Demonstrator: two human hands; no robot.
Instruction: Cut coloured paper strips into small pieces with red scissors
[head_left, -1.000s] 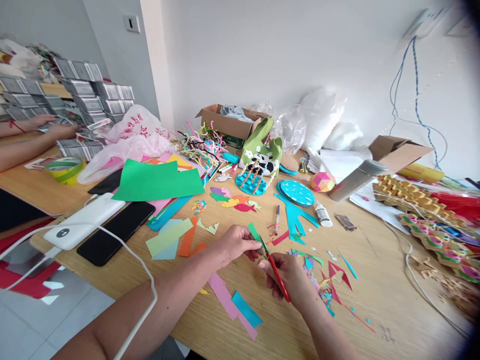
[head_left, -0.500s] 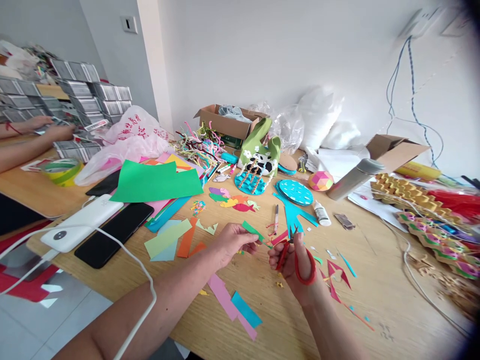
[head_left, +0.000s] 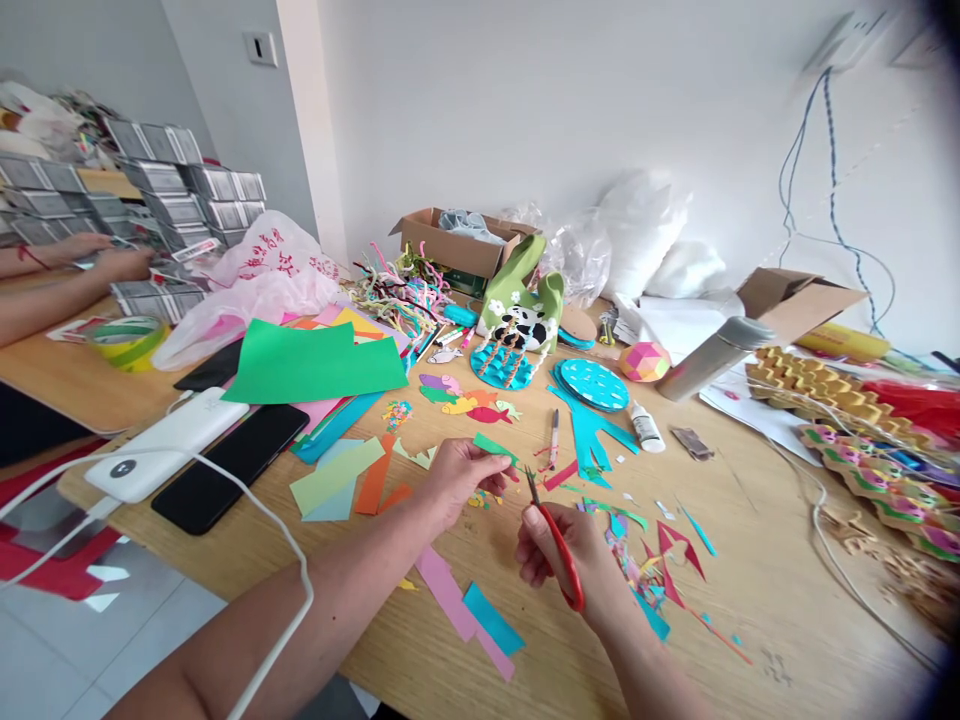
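Observation:
My left hand [head_left: 466, 478] pinches a small piece of green paper [head_left: 491, 447] between thumb and fingers, above the middle of the table. Just right of it, my right hand [head_left: 559, 548] grips red-handled scissors [head_left: 561, 550], blades pointing up and slightly left, apart from the paper. Beyond both hands lie cut paper fish [head_left: 491, 413] in several colours. A strip of dark pink paper [head_left: 561, 475] rests past the scissor tips. Small paper scraps [head_left: 637, 565] are scattered beside my right wrist. Pink paper strips [head_left: 448, 600] and a blue one [head_left: 493, 618] lie nearer me.
A white power bank [head_left: 165, 445] and black phone [head_left: 229, 470] sit at left, with a white cable crossing above my left forearm. Green sheets [head_left: 315, 365] lie behind them. A grey flask [head_left: 716, 358] and glue bottle [head_left: 646, 428] are at right. Another person's hands [head_left: 112, 255] work at far left.
My right hand has turned over, swinging the scissors from a sideways hold to pointing upward, and uncovering the scraps beside the wrist. My left hand moved slightly left with the green paper.

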